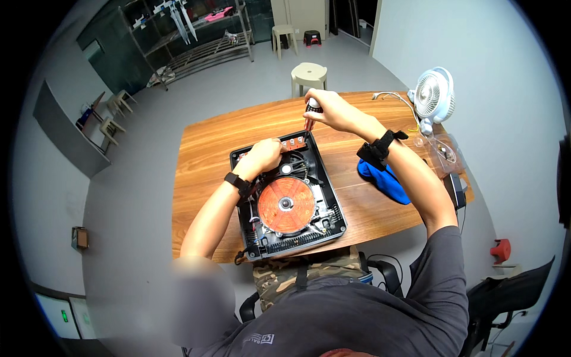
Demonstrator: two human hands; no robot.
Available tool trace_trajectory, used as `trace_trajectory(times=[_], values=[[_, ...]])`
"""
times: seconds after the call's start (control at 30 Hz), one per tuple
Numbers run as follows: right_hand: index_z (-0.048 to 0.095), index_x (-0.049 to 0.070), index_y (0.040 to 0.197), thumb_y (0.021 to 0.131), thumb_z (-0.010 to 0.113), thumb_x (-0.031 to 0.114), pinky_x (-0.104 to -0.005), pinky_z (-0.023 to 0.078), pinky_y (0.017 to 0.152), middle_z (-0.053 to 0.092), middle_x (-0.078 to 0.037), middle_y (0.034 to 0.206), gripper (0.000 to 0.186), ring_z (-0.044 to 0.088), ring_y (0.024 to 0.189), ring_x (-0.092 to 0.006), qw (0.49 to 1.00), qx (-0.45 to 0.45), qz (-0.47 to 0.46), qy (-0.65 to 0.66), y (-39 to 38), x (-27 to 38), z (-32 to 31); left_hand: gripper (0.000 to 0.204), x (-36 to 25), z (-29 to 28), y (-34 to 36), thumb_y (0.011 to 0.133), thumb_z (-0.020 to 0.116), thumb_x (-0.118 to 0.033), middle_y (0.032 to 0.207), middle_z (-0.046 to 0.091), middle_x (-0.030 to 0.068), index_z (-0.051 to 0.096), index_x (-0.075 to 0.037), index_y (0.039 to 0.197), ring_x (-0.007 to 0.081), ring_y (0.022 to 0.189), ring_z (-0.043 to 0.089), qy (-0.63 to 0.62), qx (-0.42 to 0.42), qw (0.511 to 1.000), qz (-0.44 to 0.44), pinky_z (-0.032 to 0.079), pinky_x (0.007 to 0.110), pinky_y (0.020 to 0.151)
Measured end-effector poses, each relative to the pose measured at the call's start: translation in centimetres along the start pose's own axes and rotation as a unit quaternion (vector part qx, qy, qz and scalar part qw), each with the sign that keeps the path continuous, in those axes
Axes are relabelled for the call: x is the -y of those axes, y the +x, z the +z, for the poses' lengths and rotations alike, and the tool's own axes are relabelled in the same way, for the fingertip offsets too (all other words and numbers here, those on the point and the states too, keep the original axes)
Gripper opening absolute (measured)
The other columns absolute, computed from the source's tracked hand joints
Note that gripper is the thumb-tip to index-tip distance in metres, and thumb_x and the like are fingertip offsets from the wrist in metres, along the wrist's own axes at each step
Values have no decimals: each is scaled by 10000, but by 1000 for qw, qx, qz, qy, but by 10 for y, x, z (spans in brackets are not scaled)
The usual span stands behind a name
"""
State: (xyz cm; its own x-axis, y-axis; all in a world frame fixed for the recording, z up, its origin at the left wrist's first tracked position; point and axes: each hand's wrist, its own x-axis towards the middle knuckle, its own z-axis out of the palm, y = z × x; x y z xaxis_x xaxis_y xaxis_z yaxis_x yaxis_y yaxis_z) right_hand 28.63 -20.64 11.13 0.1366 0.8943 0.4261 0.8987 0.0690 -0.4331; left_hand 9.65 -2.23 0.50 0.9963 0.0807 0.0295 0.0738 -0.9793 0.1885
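Observation:
An opened induction cooker (339, 209) with a black casing lies on the wooden table in front of me. Its round copper coil (270, 208) faces up, and a small fan sits just beyond it. Over the far right corner of the casing, my right hand (329, 111) grips a screwdriver (310, 116) held upright, its tip down at the corner. My left hand (266, 156) rests at the far side of the casing, fingers curled at an orange circuit board strip (294, 144). Whatever its fingertips pinch is hidden.
A blue cloth pouch (385, 182) lies under my right forearm on the table (208, 140). Toward the right edge stand a white desk fan (433, 95), a clear tray (446, 156) with small parts, and a black box (455, 190). A beige stool (309, 72) is beyond the table.

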Motion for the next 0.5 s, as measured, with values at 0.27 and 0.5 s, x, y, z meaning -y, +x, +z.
trace_trajectory(times=[0.27,0.5], values=[[579,-5,1074,903,757,193,-467,532,860,687,-228,1004,317,667,1009,-416,1000,15,5,-6,4,0,0,385,-4,0,6,769,589,-3,1037,732,233,772,-59,1103,392,987,705,7,15,999,-29,567,459,918],[576,-4,1078,916,745,208,-478,534,852,691,-233,988,316,672,999,-423,1000,25,0,2,5,5,-1,401,-11,-10,6,742,617,16,1028,735,230,778,-82,1096,382,998,712,14,38,998,-47,575,445,895]])
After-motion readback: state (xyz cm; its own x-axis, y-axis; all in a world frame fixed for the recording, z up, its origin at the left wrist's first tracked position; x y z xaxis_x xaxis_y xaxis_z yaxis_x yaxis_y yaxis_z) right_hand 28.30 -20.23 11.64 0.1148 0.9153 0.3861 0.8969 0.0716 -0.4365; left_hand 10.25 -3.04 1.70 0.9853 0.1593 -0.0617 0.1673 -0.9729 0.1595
